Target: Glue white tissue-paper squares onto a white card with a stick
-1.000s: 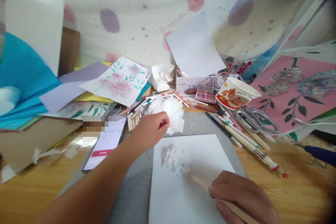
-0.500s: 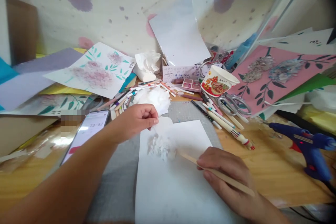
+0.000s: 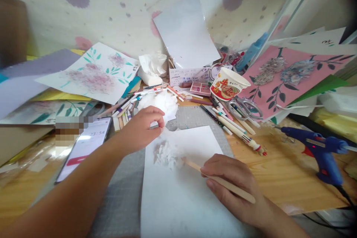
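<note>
A white sheet of paper lies in front of me, with a ruffled cluster of white paper bits on its upper left part. My right hand grips a flat wooden stick like a pen, its tip at the cluster's right edge. Just above the cluster, my left hand is closed in a pinch. A thin white paper piece shows at its fingertips, partly hidden by them. Behind that hand is a loose pile of white paper pieces.
A grey mat lies under the sheet on the wooden table. On the left sits a phone; on the right, a blue glue gun. Pens, scissors and a paper cup crowd the back, with flower pictures at the sides.
The whole view has shifted slightly, so things appear a little further left. The stick's tip stays beside the cluster, and both hands keep nearly the same pose.
</note>
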### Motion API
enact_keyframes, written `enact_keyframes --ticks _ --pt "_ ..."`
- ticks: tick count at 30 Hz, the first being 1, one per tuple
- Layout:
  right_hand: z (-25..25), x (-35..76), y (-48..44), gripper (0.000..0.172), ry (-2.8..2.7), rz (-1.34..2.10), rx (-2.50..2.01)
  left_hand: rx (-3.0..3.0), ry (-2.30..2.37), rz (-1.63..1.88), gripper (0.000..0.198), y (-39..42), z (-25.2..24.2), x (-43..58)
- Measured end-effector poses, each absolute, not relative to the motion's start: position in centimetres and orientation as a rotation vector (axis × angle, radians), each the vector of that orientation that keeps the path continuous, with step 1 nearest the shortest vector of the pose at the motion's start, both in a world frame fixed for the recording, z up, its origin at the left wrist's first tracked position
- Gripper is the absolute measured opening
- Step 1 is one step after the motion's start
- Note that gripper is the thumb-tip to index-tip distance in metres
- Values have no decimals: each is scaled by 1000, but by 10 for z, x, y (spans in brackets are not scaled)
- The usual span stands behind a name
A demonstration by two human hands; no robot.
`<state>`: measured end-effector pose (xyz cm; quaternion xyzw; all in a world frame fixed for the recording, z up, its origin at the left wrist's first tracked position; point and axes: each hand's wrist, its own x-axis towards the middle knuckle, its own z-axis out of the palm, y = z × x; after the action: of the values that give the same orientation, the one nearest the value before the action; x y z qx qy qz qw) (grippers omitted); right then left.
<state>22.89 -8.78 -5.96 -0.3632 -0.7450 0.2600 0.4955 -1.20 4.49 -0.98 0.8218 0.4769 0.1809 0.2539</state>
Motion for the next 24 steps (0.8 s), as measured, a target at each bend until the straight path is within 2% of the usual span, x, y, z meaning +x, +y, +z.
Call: enact_keyframes --ticks 5,15,19,24 --pt "-60 228 -87 28 -1795 637 -873 2274 1279 558 13 43 -5 -11" --pt "-50 235 -88 23 -1740 536 -928 1857 972 201 12 28 -2 0" --pt "-50 235 -88 18 -1679 569 -936 1890 1024 142 11 26 -8 3" --pt "-54 233 -88 19 -1680 573 -937 2076 1153 201 14 36 -12 -7"
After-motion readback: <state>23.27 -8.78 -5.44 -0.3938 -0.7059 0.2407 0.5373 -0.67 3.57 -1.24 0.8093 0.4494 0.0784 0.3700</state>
